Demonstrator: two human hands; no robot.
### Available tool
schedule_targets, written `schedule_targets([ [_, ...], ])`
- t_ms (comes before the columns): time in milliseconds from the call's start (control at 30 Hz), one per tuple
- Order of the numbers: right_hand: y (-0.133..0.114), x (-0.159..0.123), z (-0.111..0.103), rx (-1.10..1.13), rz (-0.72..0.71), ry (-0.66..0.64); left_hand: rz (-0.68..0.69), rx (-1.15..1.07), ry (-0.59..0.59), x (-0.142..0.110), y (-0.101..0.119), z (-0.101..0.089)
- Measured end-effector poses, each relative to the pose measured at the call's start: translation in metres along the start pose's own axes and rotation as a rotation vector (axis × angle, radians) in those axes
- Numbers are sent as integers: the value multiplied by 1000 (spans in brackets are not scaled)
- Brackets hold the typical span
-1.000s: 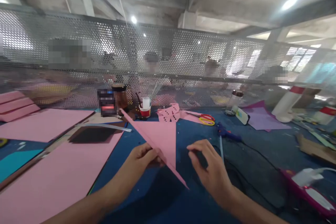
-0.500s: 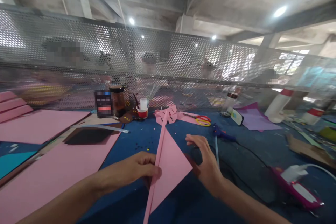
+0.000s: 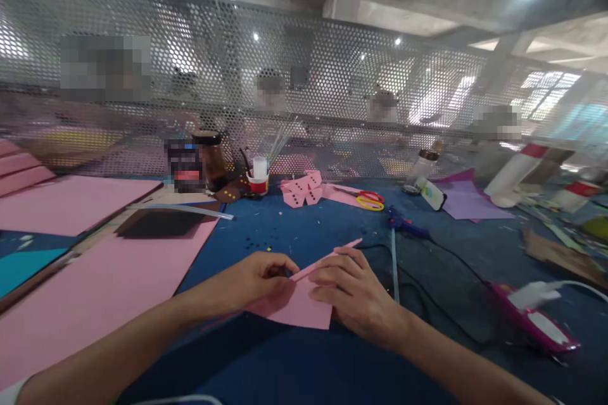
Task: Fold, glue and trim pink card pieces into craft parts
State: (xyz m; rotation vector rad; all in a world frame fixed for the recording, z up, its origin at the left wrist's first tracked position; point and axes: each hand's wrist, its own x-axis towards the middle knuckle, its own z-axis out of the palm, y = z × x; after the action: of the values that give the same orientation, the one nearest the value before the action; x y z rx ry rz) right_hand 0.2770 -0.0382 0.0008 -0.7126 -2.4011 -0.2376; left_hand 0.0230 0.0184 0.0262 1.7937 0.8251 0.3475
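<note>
A sheet of pink paper, rolled or folded into a narrow strip along its upper edge, is held in front of me over the blue tabletop. My left hand is closed on the left part of that edge, thumb and fingers pinching it. Over the right part lies my right hand, its fingers bent across the strip and the sheet's face. The strip's thin end sticks out past the right fingers. Beyond the hands lie pink cut pieces with black dots and scissors with red and yellow handles.
A blue glue gun with its cable lies right of centre, near a magenta power strip. Large pink sheets cover the left side. A paper cup, a dark jar and a perforated metal screen stand behind.
The pink paper has turned from nearly upright to slanting up to the right. My right hand, apart from it before, has moved left onto it.
</note>
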Motion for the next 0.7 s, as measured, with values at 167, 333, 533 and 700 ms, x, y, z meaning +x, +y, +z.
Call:
schedule_targets([
  [167, -2, 0, 4, 101, 39, -74, -23, 66, 29, 3, -13, 2],
  [333, -1, -2, 9, 167, 134, -125, -54, 77, 62, 5, -22, 6],
  [533, 0, -2, 5, 228, 228, -131, -93, 166, 88, 2, -20, 10],
  [700, 37, 3, -25, -11, 456, -90, -92, 326, 108, 1, -22, 11],
])
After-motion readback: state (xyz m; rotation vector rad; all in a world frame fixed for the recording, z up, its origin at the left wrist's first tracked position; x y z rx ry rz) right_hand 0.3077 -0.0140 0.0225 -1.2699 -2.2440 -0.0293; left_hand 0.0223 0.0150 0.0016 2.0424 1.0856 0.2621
